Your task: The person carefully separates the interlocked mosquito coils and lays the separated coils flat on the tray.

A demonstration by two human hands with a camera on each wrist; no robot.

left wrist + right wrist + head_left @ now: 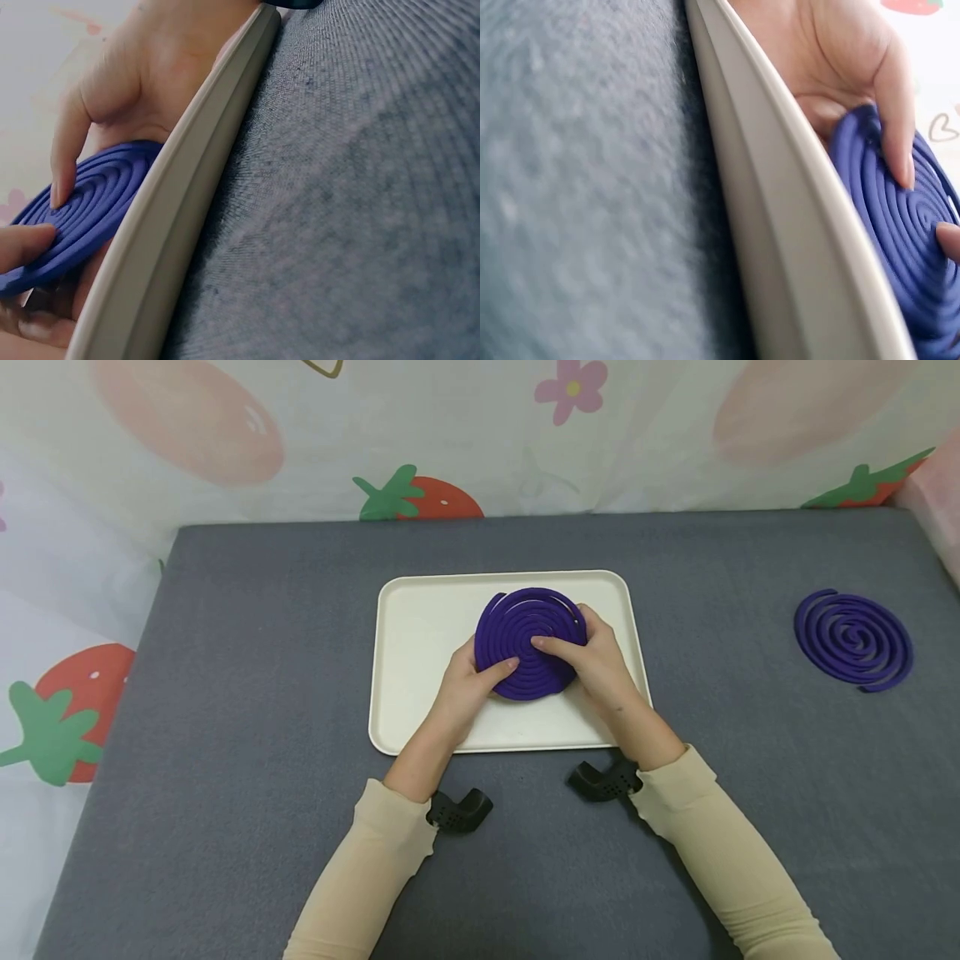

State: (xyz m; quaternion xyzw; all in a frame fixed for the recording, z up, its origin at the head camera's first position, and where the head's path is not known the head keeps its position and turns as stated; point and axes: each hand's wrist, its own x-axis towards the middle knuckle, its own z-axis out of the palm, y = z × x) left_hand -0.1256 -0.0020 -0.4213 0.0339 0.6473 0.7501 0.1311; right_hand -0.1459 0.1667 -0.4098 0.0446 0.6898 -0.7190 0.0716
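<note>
Over the white tray [420, 652], right of its middle, you hold the purple coil [527, 622] between both hands, left hand [467, 687] curled about its near-left edge, right hand [600, 664] about its right edge, thumbs [498, 673] on top. Being round, it shows no long axis; neither hand is plainly nearer. Well apart at right lies a second coil [853, 640], on your right hand's side.

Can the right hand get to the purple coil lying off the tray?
Probably yes: nothing tall seems to stand between the right hand and the far coil. But that hand helps hold the near coil, so it would likely have to let go first.
</note>
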